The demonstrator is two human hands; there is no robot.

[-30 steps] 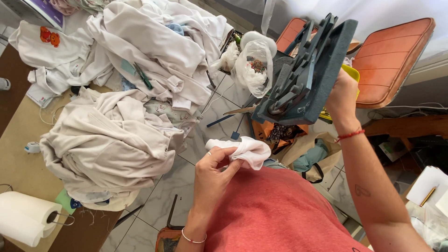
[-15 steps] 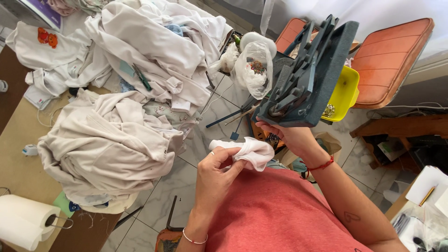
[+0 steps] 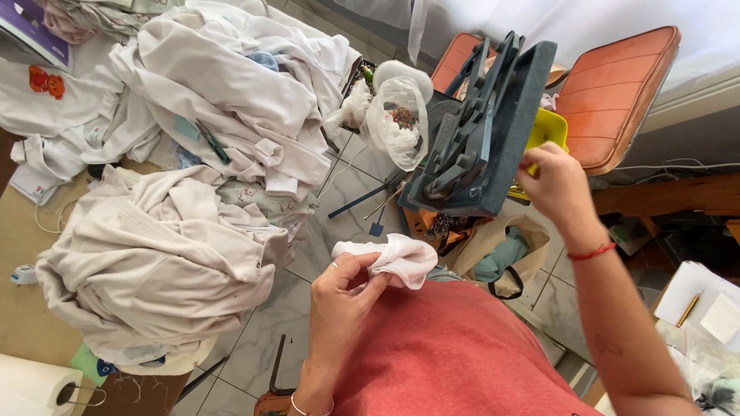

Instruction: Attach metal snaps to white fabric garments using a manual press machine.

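My left hand (image 3: pixel 344 296) holds a small bunched white cloth (image 3: pixel 393 258) in front of my red shirt. My right hand (image 3: pixel 556 183) is raised at the right, gripping the edge of a yellow plastic tray (image 3: pixel 546 131). The tray sits behind a dark grey-blue foam insert (image 3: pixel 482 139) that stands tilted on edge with tool-shaped cut-outs. A red string bracelet is on my right wrist.
Heaps of white and cream garments (image 3: pixel 166 254) cover the table at left and spill over the tiled floor. A clear plastic bag (image 3: pixel 397 123) with small parts lies by the foam insert. Two orange chair seats (image 3: pixel 617 96) stand at the back right. A paper towel roll (image 3: pixel 35 389) is bottom left.
My right hand moved from under the foam insert up to the yellow tray at its right side. The left hand with the cloth stayed in place.
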